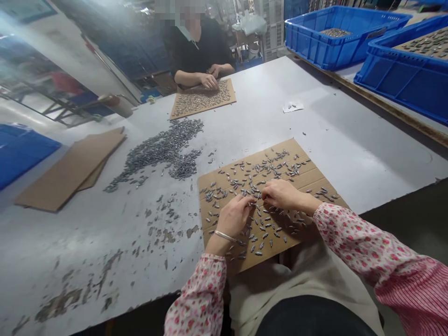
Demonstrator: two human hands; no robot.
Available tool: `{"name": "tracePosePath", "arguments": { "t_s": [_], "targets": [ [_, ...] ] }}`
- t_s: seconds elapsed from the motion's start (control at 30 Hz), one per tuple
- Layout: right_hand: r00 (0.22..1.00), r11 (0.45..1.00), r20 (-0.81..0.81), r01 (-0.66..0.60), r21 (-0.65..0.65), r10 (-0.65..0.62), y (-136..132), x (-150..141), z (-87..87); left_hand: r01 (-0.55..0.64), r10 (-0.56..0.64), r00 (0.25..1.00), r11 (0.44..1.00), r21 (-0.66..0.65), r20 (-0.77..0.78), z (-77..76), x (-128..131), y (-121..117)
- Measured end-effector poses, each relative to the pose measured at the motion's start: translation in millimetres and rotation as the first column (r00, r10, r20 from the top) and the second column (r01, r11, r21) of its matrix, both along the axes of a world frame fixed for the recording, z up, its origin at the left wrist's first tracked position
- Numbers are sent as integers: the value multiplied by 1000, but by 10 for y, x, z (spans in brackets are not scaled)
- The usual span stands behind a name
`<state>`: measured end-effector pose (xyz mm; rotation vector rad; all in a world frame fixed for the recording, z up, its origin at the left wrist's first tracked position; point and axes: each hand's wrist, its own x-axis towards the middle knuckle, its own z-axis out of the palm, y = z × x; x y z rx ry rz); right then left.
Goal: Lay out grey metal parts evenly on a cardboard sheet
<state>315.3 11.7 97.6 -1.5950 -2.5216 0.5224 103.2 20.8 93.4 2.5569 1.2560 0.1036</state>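
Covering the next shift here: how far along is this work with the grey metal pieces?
Looks done: a blue plastic crate holds a layer of pieces. In hand: pieces spread on a cardboard sheet, with the left hand and right hand among them. Left: a long heap on the grey table.

- A factory-style workshop for bulk hand work
- A long, scuffed grey surface (350, 140) with flaking paint fills the middle
- A heap of small grey pieces (157, 151) and cardboard sheets (70, 170) lie on the surface
- Blue plastic crates (402, 79) holding more pieces stand just beyond the surface's right edge
- A co-worker (198, 51) sits across the surface
- Stacked white crates (273, 35) stand behind the surface's far edge
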Motion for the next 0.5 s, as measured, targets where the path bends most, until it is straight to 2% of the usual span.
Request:
{"name": "tracePosePath", "arguments": {
  "t_s": [0.1,0.23,0.4,0.5],
  "targets": [
    [1000,1000,-12,-18,14,18,-9,-136,-12,-67,67,998,998,9,11,64,-107,20],
    [1000,999,27,9,40,-10,-20,-259,-17,-64,66,994,998,26,-89,173,-31,-14],
    [999,996,36,34,80,-37,18,-324,-81,-27,48,983,992,120,-177,94,92,-9],
    [999,997,49,2,83,-6,43,-365,-97,17,6,981,993,116,-194,48,78,10]
  ]
}}
